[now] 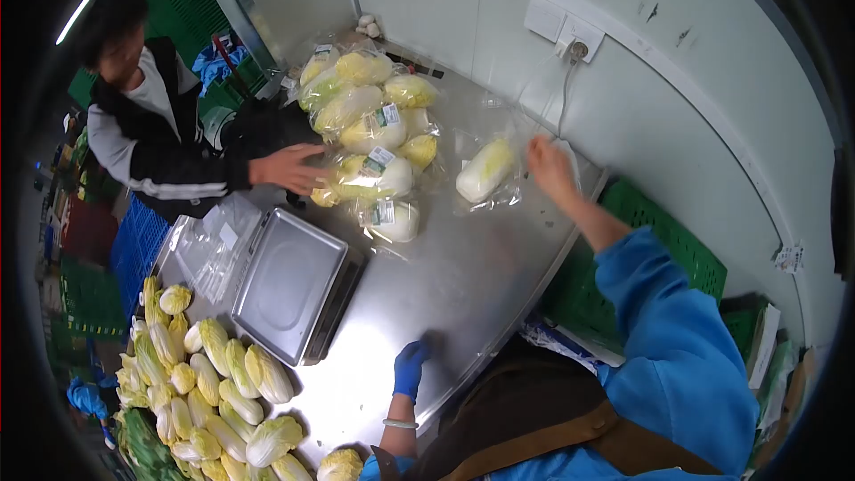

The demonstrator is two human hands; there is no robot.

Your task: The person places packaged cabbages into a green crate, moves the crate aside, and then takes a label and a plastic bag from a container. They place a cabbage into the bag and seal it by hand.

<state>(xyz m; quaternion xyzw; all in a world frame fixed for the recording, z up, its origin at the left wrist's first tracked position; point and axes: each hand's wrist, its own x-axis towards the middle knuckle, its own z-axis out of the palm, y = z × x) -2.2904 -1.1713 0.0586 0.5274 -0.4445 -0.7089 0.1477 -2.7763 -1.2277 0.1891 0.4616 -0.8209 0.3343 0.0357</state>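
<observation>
My left hand (pixel 410 370), in a blue glove, is low over the near part of the metal table (pixel 445 294). Its fingers look curled together, with nothing visible in them. My right hand (pixel 552 169), bare and somewhat blurred, is closed near the wall, just right of a bagged napa cabbage (pixel 486 171). Whether it pinches a bit of clear plastic cannot be made out. That cabbage lies in its clear bag on the table, apart from a pile of bagged cabbages (pixel 370 134), several with labels. A co-worker's hand (pixel 292 169) reaches to the pile's left side.
A flat scale (pixel 294 281) stands mid-table, with clear plastic bags (pixel 214 249) beside it. Loose napa cabbages (pixel 205 383) are heaped at the lower left. Green crates (pixel 668 236) stand below the table's right edge. A cable (pixel 566 93) hangs from the wall socket (pixel 581 40).
</observation>
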